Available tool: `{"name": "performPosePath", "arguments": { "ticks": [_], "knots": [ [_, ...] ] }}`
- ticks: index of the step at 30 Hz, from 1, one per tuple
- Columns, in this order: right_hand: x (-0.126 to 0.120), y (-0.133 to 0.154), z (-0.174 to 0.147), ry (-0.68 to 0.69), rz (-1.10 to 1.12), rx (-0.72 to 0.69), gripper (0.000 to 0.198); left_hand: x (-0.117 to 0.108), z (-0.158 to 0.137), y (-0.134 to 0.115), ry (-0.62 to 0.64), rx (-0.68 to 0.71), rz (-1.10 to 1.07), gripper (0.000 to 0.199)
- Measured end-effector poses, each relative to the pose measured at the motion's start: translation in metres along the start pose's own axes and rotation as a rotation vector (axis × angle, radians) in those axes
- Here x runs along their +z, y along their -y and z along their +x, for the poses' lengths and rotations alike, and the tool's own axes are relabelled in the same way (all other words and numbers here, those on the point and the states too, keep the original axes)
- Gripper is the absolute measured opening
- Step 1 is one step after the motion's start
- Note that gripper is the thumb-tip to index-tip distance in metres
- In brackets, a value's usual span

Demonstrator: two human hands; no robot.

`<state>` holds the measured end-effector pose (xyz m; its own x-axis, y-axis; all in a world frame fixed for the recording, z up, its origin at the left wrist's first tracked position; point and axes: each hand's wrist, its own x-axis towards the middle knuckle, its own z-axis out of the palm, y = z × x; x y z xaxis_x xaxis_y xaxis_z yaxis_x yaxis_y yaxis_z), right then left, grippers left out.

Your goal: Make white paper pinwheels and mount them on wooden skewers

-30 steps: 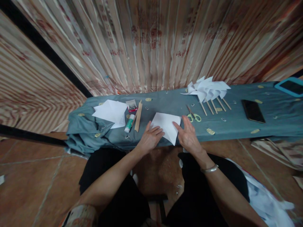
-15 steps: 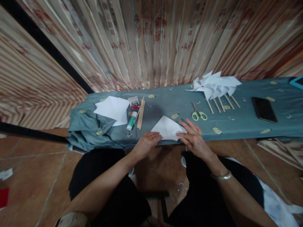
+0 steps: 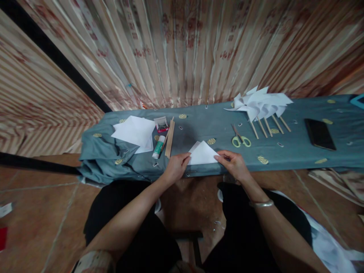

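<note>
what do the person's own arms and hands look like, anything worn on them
The left hand and right hand wear no gloves. A silver-coloured bangle circles the right wrist. Near the bottom edge, a pale covering, probably a sleeve, wraps the left arm.

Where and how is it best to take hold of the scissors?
Probably by the yellow-green handles, coming from the near side. The scissors lie on the cloth with handles toward the near edge and blades pointing away. The right hand is closer, but it is holding the white paper.
</note>
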<state>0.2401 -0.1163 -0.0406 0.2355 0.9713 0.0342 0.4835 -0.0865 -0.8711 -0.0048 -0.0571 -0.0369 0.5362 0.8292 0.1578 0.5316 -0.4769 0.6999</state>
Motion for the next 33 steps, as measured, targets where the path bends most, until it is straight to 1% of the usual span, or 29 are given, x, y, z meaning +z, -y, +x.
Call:
{"name": "performPosePath", "arguments": {
  "ticks": [3, 5, 6, 8, 10, 12, 15, 17, 20, 33],
  "knots": [
    [0.004, -0.002, 0.004, -0.017, -0.018, 0.034, 0.033, -0.003, 0.004, -0.001, -0.013, -0.065, 0.010, 0.030],
    [0.005, -0.003, 0.006, -0.012, -0.055, 0.047, 0.031, -0.006, 0.006, -0.005, -0.030, -0.039, 0.081, 0.037],
    [0.006, -0.004, 0.007, -0.011, -0.072, 0.050, 0.030, -0.006, 0.005, -0.008, -0.039, 0.014, 0.140, 0.039],
    [0.006, -0.006, 0.008, -0.015, -0.094, 0.055, 0.029, -0.005, 0.002, -0.015, -0.038, 0.184, 0.294, 0.040],
    [0.006, -0.007, 0.009, -0.013, -0.103, 0.053, 0.028, 0.001, -0.005, -0.023, 0.020, 0.363, 0.425, 0.038],
    [0.007, -0.007, 0.010, -0.014, -0.119, 0.041, 0.025, 0.009, -0.012, -0.030, 0.085, 0.467, 0.510, 0.039],
    [0.009, -0.004, 0.011, -0.039, -0.183, 0.002, 0.022, 0.019, -0.020, -0.034, 0.167, 0.447, 0.585, 0.047],
    [0.010, -0.002, 0.012, -0.056, -0.223, -0.004, 0.022, 0.022, -0.021, -0.034, 0.194, 0.410, 0.604, 0.054],
    [0.011, 0.000, 0.013, -0.060, -0.232, 0.017, 0.022, 0.023, -0.019, -0.032, 0.205, 0.385, 0.606, 0.059],
    [0.011, 0.005, 0.017, -0.064, -0.291, 0.027, 0.019, 0.024, -0.017, -0.024, 0.223, 0.366, 0.582, 0.063]
  ]
}}
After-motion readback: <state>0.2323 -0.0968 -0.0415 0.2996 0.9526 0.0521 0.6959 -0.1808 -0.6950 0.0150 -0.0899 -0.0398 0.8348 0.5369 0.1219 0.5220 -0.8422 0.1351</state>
